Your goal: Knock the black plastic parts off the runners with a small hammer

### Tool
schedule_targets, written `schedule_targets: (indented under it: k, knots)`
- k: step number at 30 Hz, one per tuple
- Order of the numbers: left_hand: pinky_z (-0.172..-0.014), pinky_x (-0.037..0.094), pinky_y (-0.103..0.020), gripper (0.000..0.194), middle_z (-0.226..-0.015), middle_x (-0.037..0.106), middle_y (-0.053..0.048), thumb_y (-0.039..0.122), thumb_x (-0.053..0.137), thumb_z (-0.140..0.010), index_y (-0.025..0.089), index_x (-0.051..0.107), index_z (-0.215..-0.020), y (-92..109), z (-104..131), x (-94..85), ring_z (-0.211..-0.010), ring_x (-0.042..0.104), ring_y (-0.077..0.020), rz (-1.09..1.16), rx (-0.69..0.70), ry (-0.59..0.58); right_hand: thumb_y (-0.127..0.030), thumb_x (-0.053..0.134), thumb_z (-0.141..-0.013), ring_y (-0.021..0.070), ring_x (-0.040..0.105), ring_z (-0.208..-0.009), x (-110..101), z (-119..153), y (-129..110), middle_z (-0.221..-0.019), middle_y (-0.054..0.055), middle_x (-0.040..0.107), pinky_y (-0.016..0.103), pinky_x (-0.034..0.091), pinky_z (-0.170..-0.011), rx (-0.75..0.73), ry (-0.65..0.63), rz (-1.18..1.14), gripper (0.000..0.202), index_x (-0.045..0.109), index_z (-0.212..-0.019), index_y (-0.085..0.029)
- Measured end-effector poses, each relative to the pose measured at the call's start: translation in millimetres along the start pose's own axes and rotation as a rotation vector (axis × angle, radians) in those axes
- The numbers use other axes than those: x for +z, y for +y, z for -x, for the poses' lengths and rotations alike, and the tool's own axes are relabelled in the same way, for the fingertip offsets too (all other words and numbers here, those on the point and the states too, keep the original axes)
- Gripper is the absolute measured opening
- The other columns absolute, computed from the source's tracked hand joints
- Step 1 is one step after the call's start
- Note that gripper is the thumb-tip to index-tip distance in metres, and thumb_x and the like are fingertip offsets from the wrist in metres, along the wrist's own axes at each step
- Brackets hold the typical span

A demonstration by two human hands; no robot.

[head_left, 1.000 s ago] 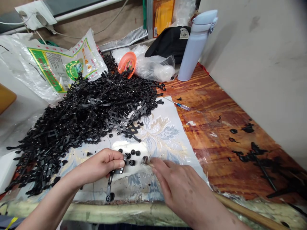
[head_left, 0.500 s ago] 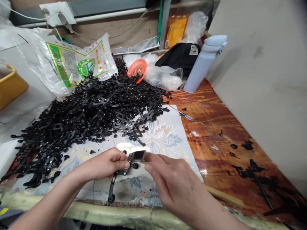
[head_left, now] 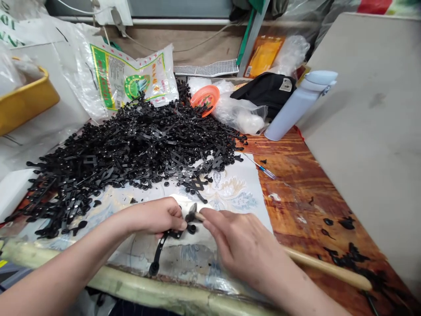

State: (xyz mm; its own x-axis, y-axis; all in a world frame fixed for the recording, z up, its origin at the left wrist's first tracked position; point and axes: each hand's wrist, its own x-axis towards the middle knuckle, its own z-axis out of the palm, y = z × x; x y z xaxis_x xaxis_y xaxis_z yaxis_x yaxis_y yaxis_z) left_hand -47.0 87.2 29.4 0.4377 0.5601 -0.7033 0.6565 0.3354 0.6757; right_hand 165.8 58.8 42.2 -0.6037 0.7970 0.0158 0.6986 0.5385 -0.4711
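My left hand [head_left: 164,216] pinches a black jointed plastic piece [head_left: 159,250], whose long arm points down toward the table's front edge. My right hand [head_left: 240,237] is closed round a hammer [head_left: 329,267]; its wooden handle runs out behind the hand to the right. The small metal hammer head sits just right of my left fingertips, over the black piece. A round black end of the piece shows below the head. Behind both hands lies a large heap of black jointed pieces [head_left: 141,140] on a patterned cloth [head_left: 230,193].
A blue bottle [head_left: 296,109], a black cap [head_left: 263,90] and an orange dish [head_left: 205,98] stand behind. A thin screwdriver [head_left: 263,169] lies right of the cloth. Loose black parts [head_left: 348,254] are at the right. A yellow bin [head_left: 29,105] is at the left.
The view has shifted, so the scene sits farther right. The hammer head has turned in my right hand, and more of the handle shows. My left hand keeps its hold.
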Motion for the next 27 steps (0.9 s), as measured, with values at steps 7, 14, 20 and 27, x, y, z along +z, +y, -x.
schedule_targets:
  k: [7,14,20,27]
  knots:
    - [-0.037,0.029,-0.022,0.024,-0.043,0.038,0.007,0.031,0.053,-0.070,0.020,0.046,-0.050,3,-3,-1.7,-0.036,0.035,-0.0082,-0.005,-0.031,-0.011,-0.023,0.031,-0.094,0.0151,0.055,-0.053,4,-1,2,-0.065,0.002,0.061,0.026,0.032,-0.052,0.015,0.023,0.011,0.026,0.057,-0.094,-0.019]
    - [-0.038,0.029,-0.022,0.022,-0.043,0.039,0.007,0.031,0.053,-0.070,0.020,0.048,-0.052,4,-3,-0.9,-0.036,0.034,-0.0083,-0.004,-0.035,-0.005,-0.025,0.029,-0.096,0.0137,0.057,-0.057,7,1,3,-0.069,0.002,0.063,0.024,0.033,-0.054,0.008,0.091,-0.073,0.028,0.057,-0.094,-0.020]
    - [-0.039,0.029,-0.024,0.025,-0.042,0.038,0.007,0.030,0.054,-0.071,0.020,0.047,-0.049,5,-2,0.0,-0.036,0.034,-0.0095,-0.006,-0.033,-0.004,-0.027,0.030,-0.096,0.0147,0.057,-0.056,8,2,5,-0.067,0.001,0.063,0.025,0.032,-0.053,0.034,0.057,-0.049,0.028,0.057,-0.096,-0.022]
    - [-0.039,0.027,-0.021,0.029,-0.043,0.037,0.008,0.035,0.057,-0.073,0.019,0.047,-0.051,0,-1,0.8,-0.037,0.034,-0.0081,0.027,-0.009,0.004,-0.026,0.031,-0.096,0.0163,0.058,-0.057,12,-2,6,-0.066,0.002,0.063,0.025,0.034,-0.054,0.070,-0.001,-0.107,0.028,0.059,-0.095,-0.021]
